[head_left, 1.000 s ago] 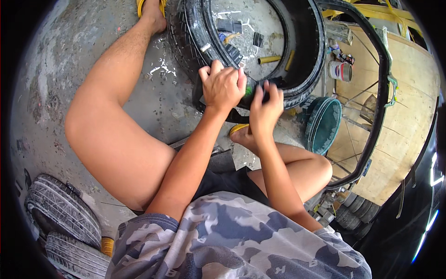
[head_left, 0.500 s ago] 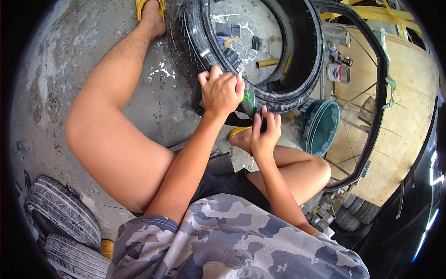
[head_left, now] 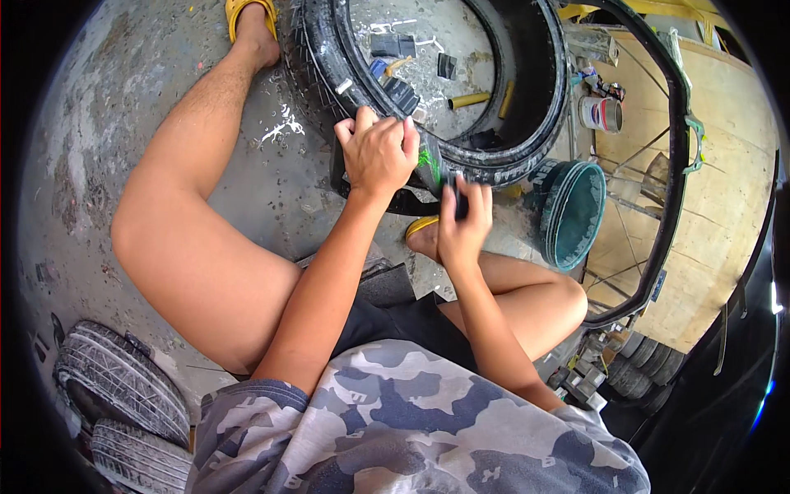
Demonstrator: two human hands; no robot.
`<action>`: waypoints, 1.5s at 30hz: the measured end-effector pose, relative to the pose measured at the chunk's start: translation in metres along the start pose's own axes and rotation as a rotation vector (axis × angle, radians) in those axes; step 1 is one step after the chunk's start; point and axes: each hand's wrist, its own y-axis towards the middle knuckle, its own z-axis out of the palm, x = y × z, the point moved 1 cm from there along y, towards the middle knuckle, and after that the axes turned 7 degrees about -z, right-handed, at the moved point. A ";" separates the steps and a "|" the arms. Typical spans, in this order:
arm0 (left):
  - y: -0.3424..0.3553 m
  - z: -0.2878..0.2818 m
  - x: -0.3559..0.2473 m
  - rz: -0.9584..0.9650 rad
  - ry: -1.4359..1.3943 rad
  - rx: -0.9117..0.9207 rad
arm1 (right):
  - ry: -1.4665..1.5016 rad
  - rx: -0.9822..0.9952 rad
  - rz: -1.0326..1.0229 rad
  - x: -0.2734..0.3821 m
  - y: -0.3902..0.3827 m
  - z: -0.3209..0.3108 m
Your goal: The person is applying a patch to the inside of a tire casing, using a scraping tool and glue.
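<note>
A large black tire [head_left: 329, 78] lies on its side in front of me. My left hand [head_left: 380, 156] is closed on its near edge, fingers curled over the rubber. Just right of those fingers, the tire's dark surface carries green marks [head_left: 426, 165]. My right hand [head_left: 466, 218] pinches a small black block [head_left: 461, 198] against or very close to the marked area; blur and the fingers hide its exact shape. Inside the tire ring lie black rubber pieces [head_left: 393, 45] and a yellow stick [head_left: 469, 100].
A green bucket [head_left: 576, 214] stands right of the tire, with a small white pail [head_left: 601, 114] beyond it. A black curved frame [head_left: 680, 123] rises before a plywood sheet [head_left: 724, 206]. More tires [head_left: 123, 379] lie at lower left. My legs flank the work.
My right hand has shifted slightly with the black block, its fingers blurred by motion. The left hand keeps its hold on the tire. The whole view has moved a little.
</note>
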 end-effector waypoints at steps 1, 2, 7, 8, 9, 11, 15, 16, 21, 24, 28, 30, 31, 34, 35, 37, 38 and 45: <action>0.001 0.023 -0.017 0.041 -0.061 0.029 | -0.116 -0.080 -0.005 -0.011 0.018 -0.002; 0.001 0.001 0.002 -0.003 0.018 -0.002 | -0.078 -0.069 -0.063 0.008 0.029 0.020; -0.002 0.016 -0.008 0.030 -0.032 -0.007 | -0.156 -0.106 -0.032 -0.010 -0.041 -0.002; -0.001 0.020 -0.009 0.022 -0.027 -0.001 | -0.160 -0.135 -0.078 -0.015 -0.037 0.000; -0.001 0.021 -0.012 0.026 -0.065 -0.013 | -0.175 -0.162 -0.099 -0.013 -0.024 0.005; -0.001 0.013 -0.009 0.031 -0.034 -0.007 | -0.178 -0.157 -0.139 0.005 0.012 0.020; -0.001 0.010 -0.007 0.024 -0.001 0.019 | -0.182 -0.128 -0.152 0.000 -0.003 0.019; 0.001 0.013 -0.008 0.024 -0.014 0.019 | -0.189 -0.118 -0.136 -0.009 -0.023 0.010; 0.001 0.015 -0.009 0.036 -0.006 -0.003 | -0.180 -0.129 -0.092 0.010 0.035 0.026; 0.000 0.012 -0.005 0.048 -0.009 0.007 | -0.163 -0.099 -0.119 0.008 0.034 0.026; 0.000 0.016 -0.010 0.048 -0.061 -0.003 | -0.177 0.001 -0.049 0.001 -0.012 -0.002; -0.001 0.019 -0.012 0.058 -0.073 -0.032 | -0.212 -0.100 -0.124 -0.003 0.018 0.018; -0.001 0.016 -0.008 0.066 -0.028 -0.038 | -0.166 -0.122 -0.086 0.008 0.041 0.030; 0.002 0.013 -0.004 0.059 -0.040 -0.020 | -0.139 -0.120 -0.062 0.018 0.063 0.039; -0.001 0.014 -0.003 0.054 -0.035 -0.010 | -0.150 -0.090 -0.072 0.016 0.046 0.033; -0.002 0.015 -0.004 0.048 -0.038 -0.001 | -0.190 -0.017 -0.043 0.003 0.000 0.014; -0.003 0.018 -0.008 0.054 -0.053 -0.007 | -0.156 -0.013 -0.006 0.002 -0.008 0.008; -0.003 0.014 -0.004 0.050 -0.043 -0.005 | -0.124 -0.140 -0.047 0.009 0.062 0.041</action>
